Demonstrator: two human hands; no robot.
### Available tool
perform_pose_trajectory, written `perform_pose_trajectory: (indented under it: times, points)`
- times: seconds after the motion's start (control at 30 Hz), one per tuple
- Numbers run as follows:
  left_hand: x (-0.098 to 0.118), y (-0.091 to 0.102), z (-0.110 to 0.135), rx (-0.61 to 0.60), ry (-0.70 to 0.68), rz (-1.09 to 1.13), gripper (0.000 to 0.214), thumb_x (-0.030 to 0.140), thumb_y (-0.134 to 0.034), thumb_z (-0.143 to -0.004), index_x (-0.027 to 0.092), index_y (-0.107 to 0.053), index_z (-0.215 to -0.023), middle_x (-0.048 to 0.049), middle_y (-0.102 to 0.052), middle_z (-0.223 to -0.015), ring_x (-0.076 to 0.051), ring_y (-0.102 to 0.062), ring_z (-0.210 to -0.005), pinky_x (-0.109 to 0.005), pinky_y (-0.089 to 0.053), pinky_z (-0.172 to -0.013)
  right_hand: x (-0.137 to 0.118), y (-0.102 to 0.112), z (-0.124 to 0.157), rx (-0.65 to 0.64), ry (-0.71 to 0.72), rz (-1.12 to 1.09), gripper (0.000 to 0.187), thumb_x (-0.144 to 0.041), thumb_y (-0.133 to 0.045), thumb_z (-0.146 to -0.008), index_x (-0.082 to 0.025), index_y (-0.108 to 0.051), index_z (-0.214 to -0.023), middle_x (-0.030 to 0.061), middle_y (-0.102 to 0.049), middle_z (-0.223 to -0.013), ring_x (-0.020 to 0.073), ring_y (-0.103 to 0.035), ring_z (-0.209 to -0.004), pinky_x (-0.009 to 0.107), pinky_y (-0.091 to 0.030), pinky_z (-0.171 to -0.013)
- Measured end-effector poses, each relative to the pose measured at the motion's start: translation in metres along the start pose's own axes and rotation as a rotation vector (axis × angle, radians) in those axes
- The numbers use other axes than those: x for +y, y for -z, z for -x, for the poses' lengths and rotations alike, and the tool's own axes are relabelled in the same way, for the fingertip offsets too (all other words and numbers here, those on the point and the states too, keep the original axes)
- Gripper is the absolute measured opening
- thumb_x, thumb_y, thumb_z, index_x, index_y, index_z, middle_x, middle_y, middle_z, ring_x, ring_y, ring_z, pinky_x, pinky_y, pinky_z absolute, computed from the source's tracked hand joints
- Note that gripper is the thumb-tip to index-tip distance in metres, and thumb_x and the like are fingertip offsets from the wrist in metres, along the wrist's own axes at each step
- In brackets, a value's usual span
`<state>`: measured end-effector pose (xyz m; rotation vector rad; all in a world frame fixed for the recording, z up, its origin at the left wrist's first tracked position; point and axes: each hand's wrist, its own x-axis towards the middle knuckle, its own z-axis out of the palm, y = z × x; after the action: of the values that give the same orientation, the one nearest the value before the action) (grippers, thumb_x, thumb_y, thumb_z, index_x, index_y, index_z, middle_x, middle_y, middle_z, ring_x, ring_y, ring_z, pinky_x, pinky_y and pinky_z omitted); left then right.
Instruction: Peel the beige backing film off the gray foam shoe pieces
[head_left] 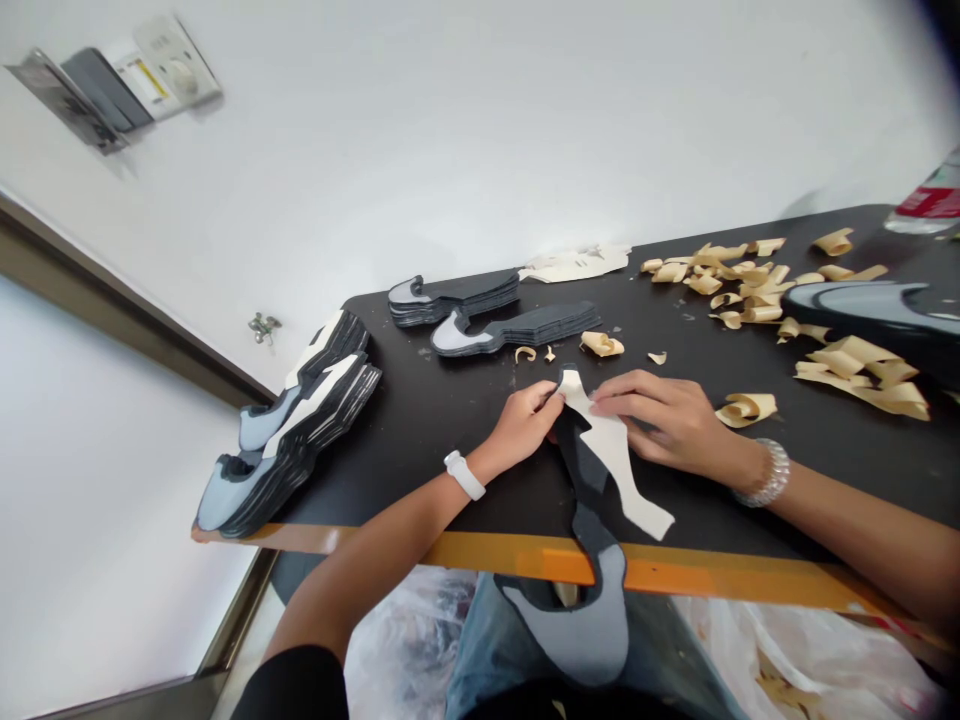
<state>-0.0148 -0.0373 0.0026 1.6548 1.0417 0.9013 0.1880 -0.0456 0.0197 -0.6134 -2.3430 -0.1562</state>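
A dark, curved shoe-upper piece with a grey toe section lies over the table's front edge, its toe hanging above my lap. On its upper end rests a white cut-out piece, lined up at the tip while its lower tail angles off to the right. My left hand is closed, thumb and finger pinching both layers near that tip. The fingertips of my right hand are at the white piece's right edge, gripping it lightly; the right thumb is mostly hidden.
Stacks of uppers with white pieces stand at the left, plain dark stacks at the back. White pieces lie against the wall. Curled paper strips cover the right side, near another grey-black stack and a bottle.
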Motion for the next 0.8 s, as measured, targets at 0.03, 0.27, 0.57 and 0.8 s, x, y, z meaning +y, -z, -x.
perform_pose_trajectory:
  times: [0.03,0.27,0.57,0.8]
  points:
    - [-0.0003,0.0002,-0.0001,0.014,-0.001,-0.003,0.021,0.033,-0.043,-0.086,0.016,-0.05,-0.075,0.0028,-0.047,-0.063,-0.009,-0.047,-0.056,-0.019,-0.038,-0.052,-0.0006,0.0004,-0.0006,-0.037,0.021,-0.013,0.023,-0.007,-0.048,-0.081,-0.021,-0.057,-0.097,0.0048,-0.064,-0.098,0.0146,-0.062,-0.081,0.025,-0.046,-0.066]
    - [0.0006,0.0008,0.0006,0.044,-0.008,-0.015,0.022,0.032,-0.043,-0.086,0.017,-0.046,-0.072,0.0036,-0.045,-0.06,-0.009,-0.046,-0.055,-0.019,-0.035,-0.052,-0.0037,-0.0012,-0.0026,-0.249,0.039,-0.077,0.015,-0.015,-0.048,-0.084,-0.021,-0.059,-0.092,0.0023,-0.065,-0.093,0.0115,-0.059,-0.069,0.024,-0.042,-0.062]
    - [-0.0016,-0.0005,0.0,0.035,0.007,0.014,0.02,0.032,-0.043,-0.086,0.016,-0.047,-0.073,0.0033,-0.046,-0.06,-0.009,-0.048,-0.055,-0.019,-0.038,-0.052,-0.0044,0.0,-0.0067,-0.325,-0.026,-0.157,0.015,-0.017,-0.045,-0.085,-0.02,-0.059,-0.089,0.0036,-0.064,-0.093,0.0113,-0.058,-0.068,0.023,-0.038,-0.06]
    - [-0.0007,-0.0008,0.0002,0.01,0.04,0.067,0.018,0.032,-0.044,-0.085,0.016,-0.049,-0.077,0.003,-0.048,-0.062,-0.009,-0.048,-0.054,-0.02,-0.04,-0.052,-0.0022,0.0018,-0.008,-0.384,-0.063,-0.239,0.013,-0.017,-0.046,-0.081,-0.02,-0.055,-0.09,0.0029,-0.06,-0.093,0.0098,-0.055,-0.064,0.022,-0.037,-0.057]
